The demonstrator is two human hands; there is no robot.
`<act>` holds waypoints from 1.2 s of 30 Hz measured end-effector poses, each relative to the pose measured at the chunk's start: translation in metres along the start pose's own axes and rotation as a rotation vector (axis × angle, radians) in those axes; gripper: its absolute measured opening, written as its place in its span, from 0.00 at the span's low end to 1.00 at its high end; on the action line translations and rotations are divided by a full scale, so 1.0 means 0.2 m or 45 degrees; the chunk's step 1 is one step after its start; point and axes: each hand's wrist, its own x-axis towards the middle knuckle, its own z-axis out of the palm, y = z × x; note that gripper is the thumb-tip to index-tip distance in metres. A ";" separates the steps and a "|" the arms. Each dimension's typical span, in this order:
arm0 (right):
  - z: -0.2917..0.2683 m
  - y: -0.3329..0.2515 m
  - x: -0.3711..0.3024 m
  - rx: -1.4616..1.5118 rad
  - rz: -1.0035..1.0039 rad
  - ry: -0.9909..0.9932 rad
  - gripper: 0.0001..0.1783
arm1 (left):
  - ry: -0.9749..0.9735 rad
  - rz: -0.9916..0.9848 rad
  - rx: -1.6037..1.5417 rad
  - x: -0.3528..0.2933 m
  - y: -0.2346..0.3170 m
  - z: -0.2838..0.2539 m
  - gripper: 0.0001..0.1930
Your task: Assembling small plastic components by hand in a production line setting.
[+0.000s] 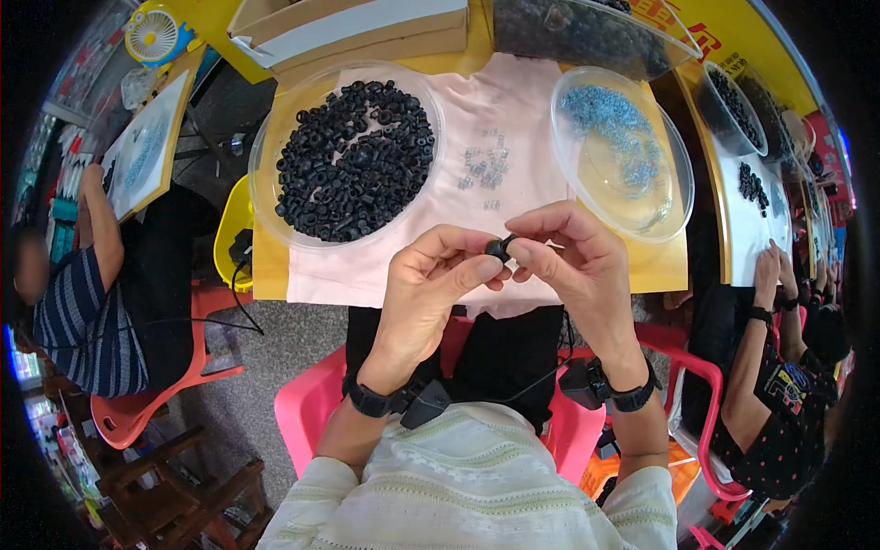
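Note:
My left hand point(431, 284) and my right hand point(573, 261) meet above the near edge of a pink cloth point(500, 119). Between the fingertips of both sits one small black ring-shaped part point(498, 247). A thin pale pin sticks out of my right fingers toward the right. On the cloth to the left stands a clear bowl point(266, 197) filled with several black rings point(357, 160). To the right a clear bowl point(674, 197) holds small blue-grey pieces point(610, 128). A loose cluster of small clear pieces point(484, 165) lies on the cloth between the bowls.
The cloth covers a yellow table point(270, 266). A cardboard box point(357, 32) and a dark filled container point(587, 32) stand at the far side. One person sits at the left point(87, 293), another at the right point(779, 367) over black parts. Pink chair point(302, 408) below me.

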 end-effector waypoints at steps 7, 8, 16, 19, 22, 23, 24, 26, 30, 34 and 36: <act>0.00 0.00 0.01 0.052 -0.025 -0.014 0.06 | -0.094 -0.075 -0.264 0.01 -0.01 -0.02 0.11; 0.00 0.00 0.01 0.062 -0.020 -0.017 0.06 | -0.094 -0.095 -0.287 0.01 -0.01 -0.03 0.11; 0.01 0.01 0.03 -0.221 -0.188 0.028 0.05 | -0.062 -0.081 -0.216 0.02 -0.01 -0.03 0.10; 0.01 0.02 0.03 -0.383 -0.280 0.062 0.05 | -0.022 -0.033 -0.123 0.01 -0.02 -0.02 0.09; 0.02 0.01 0.03 -0.573 -0.480 0.047 0.06 | -0.020 -0.052 -0.192 0.01 -0.03 -0.02 0.08; 0.02 0.01 0.03 -0.662 -0.542 0.051 0.08 | -0.014 -0.075 -0.222 0.01 -0.04 -0.03 0.08; 0.02 0.02 0.03 -0.753 -0.604 0.057 0.10 | -0.009 -0.100 -0.253 0.02 -0.04 -0.03 0.08; 0.02 0.03 0.02 -0.873 -0.676 0.050 0.14 | -0.028 -0.145 -0.308 0.02 -0.03 -0.03 0.07; 0.00 0.02 0.00 -0.988 -0.733 0.023 0.20 | -0.111 -0.310 -0.460 0.01 0.00 -0.01 0.06; -0.02 0.03 0.00 -1.043 -0.740 0.001 0.21 | -0.096 -0.363 -0.541 0.01 -0.02 0.01 0.07; -0.03 0.01 0.00 -1.034 -0.737 -0.006 0.20 | -0.104 -0.395 -0.535 0.01 -0.02 0.01 0.07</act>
